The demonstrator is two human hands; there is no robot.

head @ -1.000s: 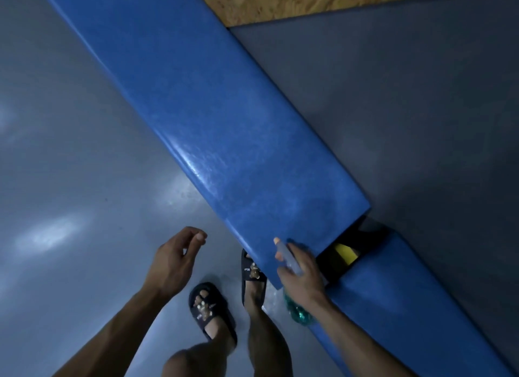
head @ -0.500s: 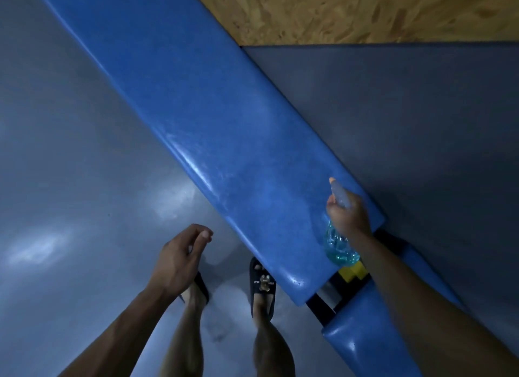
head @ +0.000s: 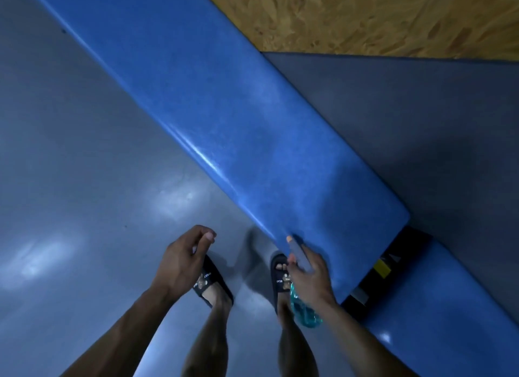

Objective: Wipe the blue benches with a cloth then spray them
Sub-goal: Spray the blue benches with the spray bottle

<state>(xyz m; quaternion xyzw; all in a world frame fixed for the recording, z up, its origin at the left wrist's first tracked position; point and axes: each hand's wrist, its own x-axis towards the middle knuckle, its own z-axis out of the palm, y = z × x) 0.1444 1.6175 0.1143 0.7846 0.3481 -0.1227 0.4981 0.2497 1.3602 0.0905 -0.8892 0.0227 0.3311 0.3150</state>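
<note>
A long blue padded bench (head: 238, 118) runs diagonally from the top left to the lower right. A second blue bench (head: 449, 315) continues past a dark gap at the lower right. My right hand (head: 310, 278) grips a spray bottle (head: 304, 312) of teal liquid, its grey nozzle pointing up at the near edge of the long bench. My left hand (head: 182, 261) hangs over the floor beside the bench, fingers loosely curled and holding nothing. No cloth shows.
Grey glossy floor (head: 84, 180) lies to the left, a dark grey mat (head: 421, 123) to the right, and chipboard (head: 365, 17) at the top. The gap (head: 387, 270) between the benches shows black frame with a yellow label. My sandalled feet (head: 207, 284) stand at the bench edge.
My right hand has pulled the spray bottle back from over the bench's end toward its near edge, by my right foot. The left hand has barely moved.
</note>
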